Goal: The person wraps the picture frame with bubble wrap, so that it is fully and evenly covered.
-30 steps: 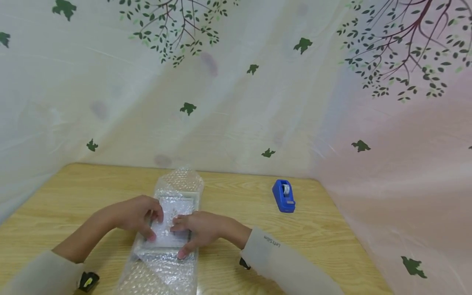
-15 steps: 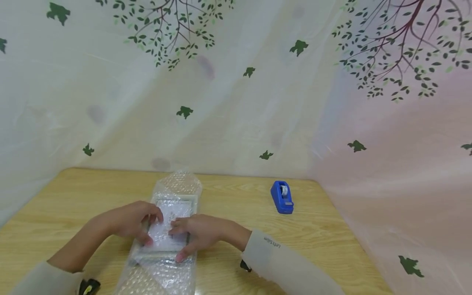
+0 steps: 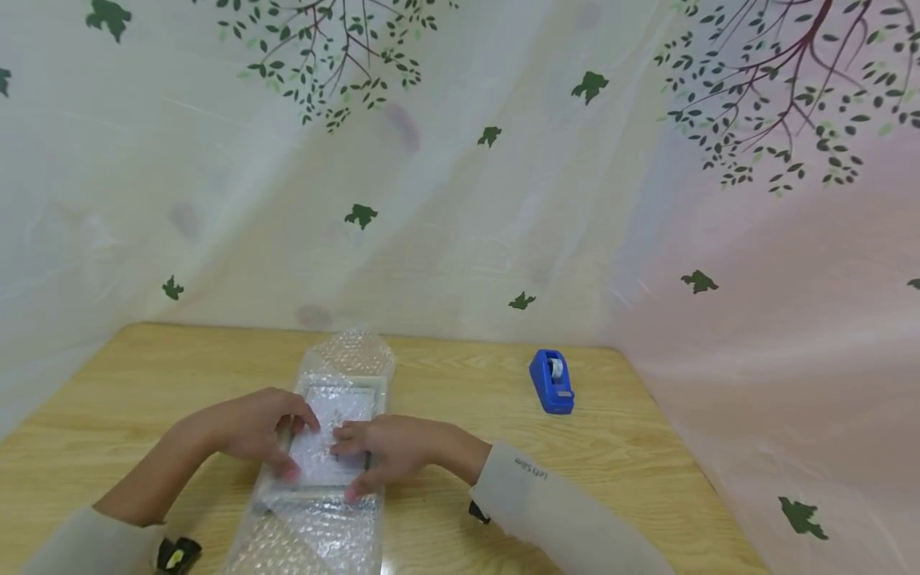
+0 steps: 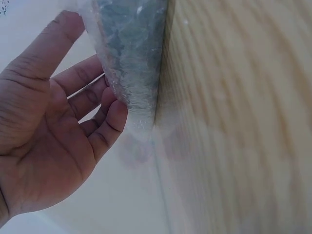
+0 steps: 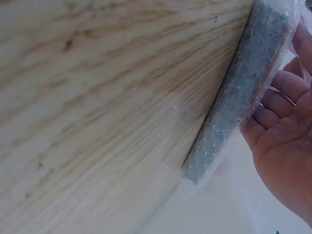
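Observation:
A flat, pale picture frame (image 3: 316, 457) lies on the table inside clear bubble wrap (image 3: 327, 539). The wrap reaches past the frame at its far and near ends. My left hand (image 3: 260, 425) rests on the frame's left side, its bent fingertips and thumb on the wrapped face. From the right, my right hand (image 3: 394, 449) lies across it with fingers spread, thumb near the lower right edge. Both wrist views show the package's thick grey side (image 4: 134, 61) standing on the wood, with the fingers along its upper edge. Neither hand curls round the package.
A blue tape dispenser (image 3: 552, 385) with a roll of tape stands at the back right of the wooden table (image 3: 460, 375). Behind the table hangs a pale sheet (image 3: 431, 255) printed with leaves and branches.
The head view shifts slightly. Both hands stay in nearly the same place on the wrapped frame; the left thumb sits a little further left than a second ago.

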`<state>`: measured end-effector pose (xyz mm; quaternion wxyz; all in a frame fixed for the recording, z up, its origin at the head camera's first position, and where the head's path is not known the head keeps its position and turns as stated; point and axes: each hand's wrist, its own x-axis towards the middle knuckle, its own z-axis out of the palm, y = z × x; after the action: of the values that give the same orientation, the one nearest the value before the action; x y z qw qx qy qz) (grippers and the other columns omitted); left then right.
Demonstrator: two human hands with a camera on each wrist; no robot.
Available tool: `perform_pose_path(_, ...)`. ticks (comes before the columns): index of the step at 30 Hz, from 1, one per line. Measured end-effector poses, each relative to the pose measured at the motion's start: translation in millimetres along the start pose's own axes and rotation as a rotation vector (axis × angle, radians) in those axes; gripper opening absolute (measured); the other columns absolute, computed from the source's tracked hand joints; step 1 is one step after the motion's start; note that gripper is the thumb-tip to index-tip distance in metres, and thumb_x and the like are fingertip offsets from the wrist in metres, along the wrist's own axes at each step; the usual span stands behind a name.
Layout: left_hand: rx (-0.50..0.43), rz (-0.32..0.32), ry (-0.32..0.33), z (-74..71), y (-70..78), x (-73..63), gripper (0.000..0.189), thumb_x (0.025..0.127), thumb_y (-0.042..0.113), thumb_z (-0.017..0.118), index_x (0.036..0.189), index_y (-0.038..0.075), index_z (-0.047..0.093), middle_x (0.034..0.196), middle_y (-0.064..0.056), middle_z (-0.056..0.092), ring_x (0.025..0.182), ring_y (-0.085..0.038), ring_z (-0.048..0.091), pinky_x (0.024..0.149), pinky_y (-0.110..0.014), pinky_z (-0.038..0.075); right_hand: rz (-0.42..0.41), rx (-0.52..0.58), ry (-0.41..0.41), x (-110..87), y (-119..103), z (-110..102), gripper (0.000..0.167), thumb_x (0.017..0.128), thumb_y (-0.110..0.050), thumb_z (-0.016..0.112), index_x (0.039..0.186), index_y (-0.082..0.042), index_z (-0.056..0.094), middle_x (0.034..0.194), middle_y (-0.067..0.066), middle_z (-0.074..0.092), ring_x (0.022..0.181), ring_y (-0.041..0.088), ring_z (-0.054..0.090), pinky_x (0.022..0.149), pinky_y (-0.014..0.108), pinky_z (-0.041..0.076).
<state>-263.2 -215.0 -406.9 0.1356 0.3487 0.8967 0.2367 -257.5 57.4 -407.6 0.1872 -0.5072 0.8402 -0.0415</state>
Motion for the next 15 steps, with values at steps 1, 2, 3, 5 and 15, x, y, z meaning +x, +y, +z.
perform_pose_path(1, -0.004, -0.004, -0.003, -0.1, 0.0, -0.1, 0.063, 0.068, 0.051, 0.092, 0.115, 0.015, 0.071, 0.097, 0.009, 0.061, 0.089, -0.011, 0.054, 0.078, -0.031, 0.049, -0.001, -0.003, -0.002, 0.2, -0.3, -0.4, 0.072, 0.098, -0.056, 0.061, 0.156, -0.016, 0.045, 0.166, 0.005, 0.028, 0.153, 0.017, 0.024, 0.122, 0.03, 0.023)
perform_pose_path(2, -0.01, -0.01, -0.007, 0.0, 0.5, -0.1, 0.064, 0.067, 0.051, 0.092, 0.115, 0.015, 0.071, 0.097, 0.009, 0.061, 0.089, -0.012, 0.054, 0.078, -0.032, 0.049, 0.001, -0.003, -0.006, 0.2, -0.6, -0.7, 0.073, 0.098, -0.056, 0.061, 0.156, -0.016, 0.044, 0.166, 0.005, 0.028, 0.153, 0.017, 0.024, 0.122, 0.03, 0.023)
perform_pose_path(3, -0.017, -0.018, -0.011, 0.0, 1.1, -0.2, 0.065, 0.066, 0.05, 0.093, 0.116, 0.015, 0.07, 0.097, 0.008, 0.06, 0.089, -0.013, 0.054, 0.078, -0.031, 0.048, 0.003, -0.001, -0.01, 0.1, -1.0, -1.0, 0.073, 0.098, -0.056, 0.061, 0.156, -0.016, 0.043, 0.167, 0.005, 0.028, 0.153, 0.017, 0.024, 0.122, 0.03, 0.024)
perform_pose_path(5, -0.03, -0.033, -0.022, -0.1, 2.4, -0.4, 0.065, 0.065, 0.048, 0.094, 0.116, 0.015, 0.07, 0.096, 0.007, 0.06, 0.089, -0.014, 0.053, 0.078, -0.032, 0.048, 0.005, 0.003, -0.017, 0.3, -1.9, -1.8, 0.073, 0.099, -0.056, 0.06, 0.157, -0.015, 0.042, 0.167, 0.005, 0.027, 0.153, 0.017, 0.024, 0.122, 0.03, 0.024)
perform_pose_path(15, -0.031, -0.054, -0.035, -0.8, 6.0, 0.5, 0.063, 0.064, 0.046, 0.095, 0.113, 0.017, 0.07, 0.095, 0.006, 0.059, 0.088, -0.016, 0.052, 0.076, -0.033, 0.046, -0.014, -0.023, -0.031, -0.5, -8.5, -2.3, 0.073, 0.102, -0.05, 0.058, 0.158, -0.008, 0.037, 0.167, 0.012, 0.025, 0.155, 0.021, 0.019, 0.122, 0.027, 0.017)
